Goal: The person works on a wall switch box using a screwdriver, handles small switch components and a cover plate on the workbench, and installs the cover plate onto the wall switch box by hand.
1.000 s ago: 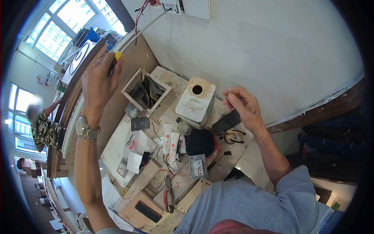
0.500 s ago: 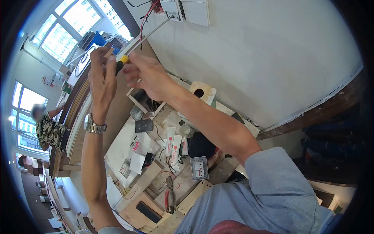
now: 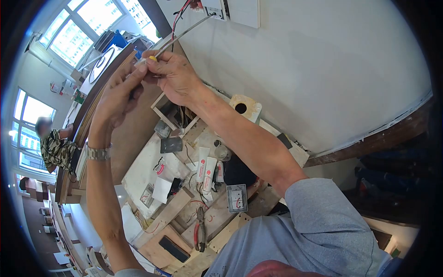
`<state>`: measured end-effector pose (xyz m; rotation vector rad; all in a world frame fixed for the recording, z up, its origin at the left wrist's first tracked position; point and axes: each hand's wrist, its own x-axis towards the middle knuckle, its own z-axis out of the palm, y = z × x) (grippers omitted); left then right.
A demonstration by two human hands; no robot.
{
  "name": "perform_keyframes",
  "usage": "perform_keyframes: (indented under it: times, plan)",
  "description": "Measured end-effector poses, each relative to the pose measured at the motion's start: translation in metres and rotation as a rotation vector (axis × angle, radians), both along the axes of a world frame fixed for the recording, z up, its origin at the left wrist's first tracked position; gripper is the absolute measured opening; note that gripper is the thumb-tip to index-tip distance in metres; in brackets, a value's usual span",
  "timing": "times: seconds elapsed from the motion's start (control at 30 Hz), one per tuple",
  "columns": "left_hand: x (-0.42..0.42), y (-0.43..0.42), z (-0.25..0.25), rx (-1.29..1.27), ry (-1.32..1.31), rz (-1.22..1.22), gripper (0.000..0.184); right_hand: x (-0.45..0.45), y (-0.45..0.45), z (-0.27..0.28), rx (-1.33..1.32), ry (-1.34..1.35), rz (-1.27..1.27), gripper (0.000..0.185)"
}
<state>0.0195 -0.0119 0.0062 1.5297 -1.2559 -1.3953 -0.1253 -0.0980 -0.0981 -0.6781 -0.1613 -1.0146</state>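
Presently, left hand (image 3: 119, 92) and right hand (image 3: 177, 78) grasp the screwdriver (image 3: 183, 35), upper left, tip at wall fitting (image 3: 217, 8); work appears unfinished, wires (image 3: 175, 22) loose.

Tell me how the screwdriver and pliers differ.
The screwdriver is held up by the left hand and right hand; the pliers lie unheld. The screwdriver has one long, straight shaft; the pliers have two handles. The screwdriver shows yellow near its grip, the pliers red. Both are hand tools.
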Motion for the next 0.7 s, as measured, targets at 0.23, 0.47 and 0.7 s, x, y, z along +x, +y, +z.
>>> perform_keyframes:
  times: [0.23, 0.47, 0.7]
  plan:
    - [-0.018, 0.008, -0.035, -0.937, -1.563, 0.037, 0.029, 0.000, 0.015, -0.001, 0.055, -0.040, -0.002, 0.023]
    - [-0.010, 0.011, -0.015, -0.667, -0.355, 0.017, 0.036, -0.015, 0.005, -0.002, -0.055, 0.323, -0.147, 0.027]
    - [-0.018, 0.009, -0.036, -0.526, -0.296, 0.065, 0.030, -0.081, -0.015, 0.025, -0.694, 1.026, -0.640, 0.037]
